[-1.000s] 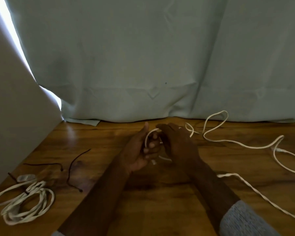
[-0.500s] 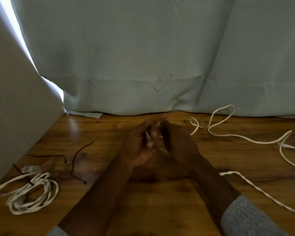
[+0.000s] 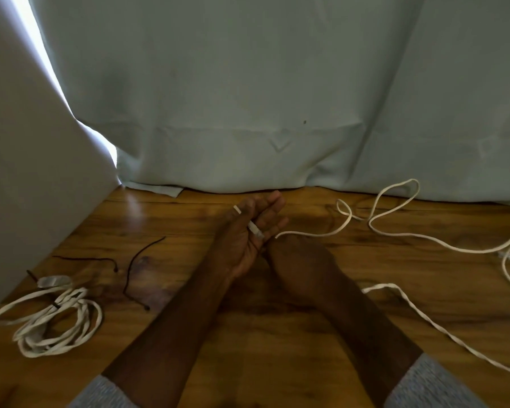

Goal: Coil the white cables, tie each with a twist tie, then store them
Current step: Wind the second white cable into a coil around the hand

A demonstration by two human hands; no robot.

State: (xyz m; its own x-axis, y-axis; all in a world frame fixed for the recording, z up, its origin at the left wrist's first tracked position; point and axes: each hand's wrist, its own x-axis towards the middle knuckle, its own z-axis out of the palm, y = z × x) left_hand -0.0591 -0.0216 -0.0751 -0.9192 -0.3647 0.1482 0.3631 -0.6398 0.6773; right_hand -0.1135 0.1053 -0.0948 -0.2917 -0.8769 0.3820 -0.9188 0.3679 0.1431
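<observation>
Loop gone, white cable now slack

Your table: wood-grain top, glossy, catching glare at far left. Curtain behind it: matt pale cloth, creased. Your loose cable: white, twisted, rope-like surface. Coiled cable: same texture, bound by dark twist tie. Your sleeve: grey knit, matt.
</observation>
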